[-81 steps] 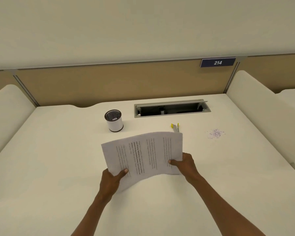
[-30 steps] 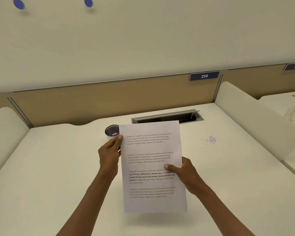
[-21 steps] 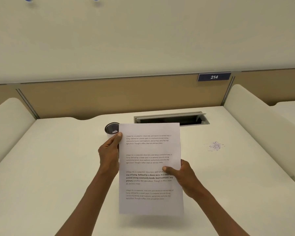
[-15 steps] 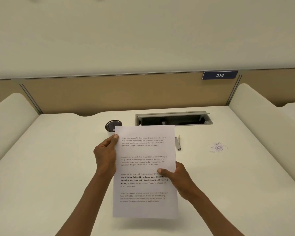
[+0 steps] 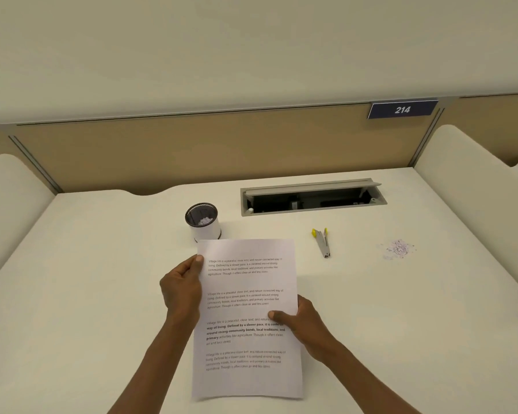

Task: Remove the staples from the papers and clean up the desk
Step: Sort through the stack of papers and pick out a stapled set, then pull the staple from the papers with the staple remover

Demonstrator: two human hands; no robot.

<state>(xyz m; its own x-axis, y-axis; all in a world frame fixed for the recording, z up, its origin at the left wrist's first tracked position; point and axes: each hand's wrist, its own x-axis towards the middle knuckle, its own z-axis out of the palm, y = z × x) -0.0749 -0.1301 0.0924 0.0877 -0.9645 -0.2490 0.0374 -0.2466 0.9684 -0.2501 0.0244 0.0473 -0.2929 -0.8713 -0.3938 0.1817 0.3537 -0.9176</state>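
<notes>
I hold printed white papers (image 5: 247, 312) upright in portrait over the cream desk (image 5: 87, 294). My left hand (image 5: 181, 289) pinches the left edge near the top, thumb on the front. My right hand (image 5: 304, 325) grips the right edge lower down, thumb across the text. A grey staple remover with yellow tips (image 5: 322, 242) lies on the desk to the right of the papers. Farther right sits a small heap of paper scraps (image 5: 398, 249). A white mesh cup (image 5: 203, 222) with white bits inside stands just beyond the papers' top left corner.
An open grey cable tray (image 5: 313, 197) is sunk into the desk at the back. Cream side dividers (image 5: 473, 186) rise left and right, a tan back panel with a "214" sign (image 5: 402, 109) behind.
The papers were turned from landscape to portrait and drawn down towards me, uncovering the cup and staple remover. My left hand shifted to the upper left edge.
</notes>
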